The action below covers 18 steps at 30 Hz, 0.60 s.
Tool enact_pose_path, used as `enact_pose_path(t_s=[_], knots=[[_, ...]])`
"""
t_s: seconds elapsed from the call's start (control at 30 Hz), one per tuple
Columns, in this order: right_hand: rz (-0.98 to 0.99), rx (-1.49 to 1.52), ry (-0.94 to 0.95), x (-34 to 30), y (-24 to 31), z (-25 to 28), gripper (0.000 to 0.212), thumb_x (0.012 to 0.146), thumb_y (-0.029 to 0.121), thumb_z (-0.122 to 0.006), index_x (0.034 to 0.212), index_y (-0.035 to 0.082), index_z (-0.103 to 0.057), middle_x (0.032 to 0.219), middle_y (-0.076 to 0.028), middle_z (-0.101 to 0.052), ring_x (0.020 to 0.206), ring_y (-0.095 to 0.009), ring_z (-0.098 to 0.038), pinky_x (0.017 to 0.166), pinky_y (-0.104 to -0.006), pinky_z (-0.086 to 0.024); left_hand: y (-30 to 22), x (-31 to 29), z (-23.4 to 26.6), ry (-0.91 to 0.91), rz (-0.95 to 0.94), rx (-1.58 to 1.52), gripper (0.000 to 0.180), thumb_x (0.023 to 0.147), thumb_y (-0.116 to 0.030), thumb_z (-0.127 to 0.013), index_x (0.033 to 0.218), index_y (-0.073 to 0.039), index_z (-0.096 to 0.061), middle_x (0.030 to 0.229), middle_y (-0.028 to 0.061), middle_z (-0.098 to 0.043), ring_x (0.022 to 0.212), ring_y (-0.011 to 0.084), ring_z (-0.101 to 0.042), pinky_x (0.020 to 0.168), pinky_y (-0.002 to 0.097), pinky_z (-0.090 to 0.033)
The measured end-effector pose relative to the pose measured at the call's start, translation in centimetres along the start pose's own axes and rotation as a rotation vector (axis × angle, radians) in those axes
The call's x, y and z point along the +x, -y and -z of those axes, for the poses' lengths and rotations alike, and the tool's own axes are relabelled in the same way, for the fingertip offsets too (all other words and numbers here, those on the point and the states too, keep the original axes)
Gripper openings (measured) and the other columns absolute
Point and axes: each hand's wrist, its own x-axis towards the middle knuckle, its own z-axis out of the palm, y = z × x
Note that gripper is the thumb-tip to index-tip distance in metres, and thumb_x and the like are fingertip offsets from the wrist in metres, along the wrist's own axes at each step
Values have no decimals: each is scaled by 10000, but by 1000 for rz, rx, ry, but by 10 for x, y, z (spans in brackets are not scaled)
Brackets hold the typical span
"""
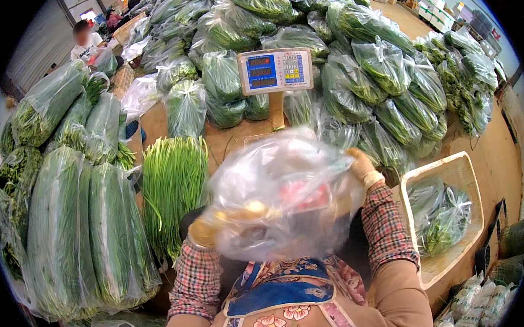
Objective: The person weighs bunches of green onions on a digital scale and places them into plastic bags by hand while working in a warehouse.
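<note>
A large clear plastic bag (pixel 291 165), smeared by motion, is spread between my two hands above my lap. My left hand (pixel 205 228), in a tan glove, grips its lower left side; some fingers show blurred through the plastic. At the upper right edge of the bag, my right hand (pixel 361 164) is closed on the film, also gloved. Something red shows through the bag, too blurred to name. Just left of the bag lies a loose bundle of long green garlic chives (pixel 173 188). Beyond the bag stands a weighing scale's display (pixel 275 71) on a post.
Large bags of long greens (pixel 63 224) are stacked on my left. A high heap of bagged green vegetables (pixel 233 29) fills the far side. To my right is a cream plastic crate (pixel 415 231) holding bagged greens. A person (pixel 84 44) sits at the far left.
</note>
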Motion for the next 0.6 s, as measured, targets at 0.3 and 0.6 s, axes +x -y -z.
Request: enact_pose_path(t_s=[0.3,0.6], knots=[[90,1082,379,-6,-27,-24,418,836,115,-564,1227,-20,-501,1107,-116,-616,918,-195,-617,848,-347,-514,9,51,108,-564,-213,-187,491,926,-373,-406,1292,-47,-376,1201,131,-490,1088,216,-490,913,386,-441],[263,749,-230,13,61,77,460,864,243,-543,1257,12,-481,1189,-109,-573,1025,-204,-581,884,-325,-496,-36,75,17,-741,-528,2529,447,901,-361,-450,1221,-50,-473,1106,91,-547,966,195,-542,882,387,-427]])
